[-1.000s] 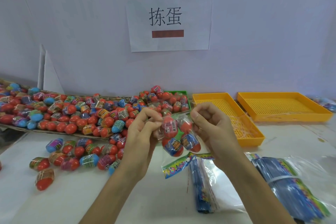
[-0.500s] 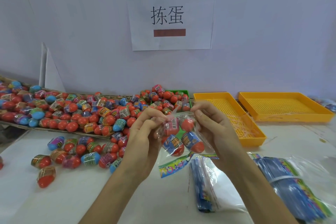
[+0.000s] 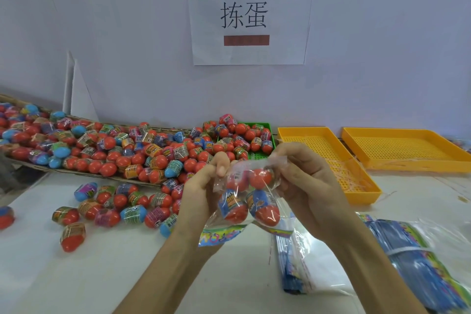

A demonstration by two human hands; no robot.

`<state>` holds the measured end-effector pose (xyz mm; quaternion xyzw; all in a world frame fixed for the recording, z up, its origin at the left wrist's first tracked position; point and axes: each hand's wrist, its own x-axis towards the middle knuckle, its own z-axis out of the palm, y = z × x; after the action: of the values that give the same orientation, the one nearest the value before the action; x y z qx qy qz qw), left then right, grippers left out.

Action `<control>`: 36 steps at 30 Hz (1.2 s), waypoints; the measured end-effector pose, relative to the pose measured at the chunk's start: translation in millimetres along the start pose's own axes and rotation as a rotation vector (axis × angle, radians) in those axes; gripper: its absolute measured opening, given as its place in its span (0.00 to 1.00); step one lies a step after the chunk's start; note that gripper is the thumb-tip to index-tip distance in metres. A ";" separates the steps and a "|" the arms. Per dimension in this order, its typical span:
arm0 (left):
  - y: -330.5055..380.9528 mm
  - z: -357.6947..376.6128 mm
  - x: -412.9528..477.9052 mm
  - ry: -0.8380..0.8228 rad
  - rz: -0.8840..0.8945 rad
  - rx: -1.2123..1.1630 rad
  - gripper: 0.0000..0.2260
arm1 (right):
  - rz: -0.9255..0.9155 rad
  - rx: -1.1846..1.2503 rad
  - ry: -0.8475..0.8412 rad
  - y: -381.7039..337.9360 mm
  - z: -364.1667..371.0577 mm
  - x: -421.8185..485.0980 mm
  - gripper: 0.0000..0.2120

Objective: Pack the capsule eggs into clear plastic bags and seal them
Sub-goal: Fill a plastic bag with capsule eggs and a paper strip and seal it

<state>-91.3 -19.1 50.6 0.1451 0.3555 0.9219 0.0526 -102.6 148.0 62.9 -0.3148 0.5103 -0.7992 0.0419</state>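
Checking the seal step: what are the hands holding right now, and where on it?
Both hands hold one clear plastic bag with four capsule eggs inside. The left hand and right hand each pinch its open top edge, one at each end.

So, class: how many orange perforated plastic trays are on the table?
2. One orange perforated plastic tray lies just right of the green tray; the second sits at the far right by the wall. Others may lie beyond the frame.
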 end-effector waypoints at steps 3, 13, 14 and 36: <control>3.7 2.5 -0.9 0.055 -0.009 -0.019 0.11 | -0.015 -0.066 -0.036 -4.6 1.7 -1.1 0.08; 9.8 16.7 7.1 0.145 -0.014 0.619 0.11 | -0.028 -0.049 -0.084 -14.9 2.0 -3.7 0.11; 6.5 16.4 -0.1 0.120 -0.022 0.568 0.11 | -0.021 -0.034 -0.078 -15.7 2.2 -4.2 0.12; 21.3 11.2 4.8 -0.004 0.019 0.179 0.45 | 0.192 0.308 0.128 0.2 17.7 -0.6 0.15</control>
<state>-92.4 -26.8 73.9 0.1542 0.4348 0.8867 0.0314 -92.5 134.2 67.4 -0.2031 0.4114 -0.8785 0.1331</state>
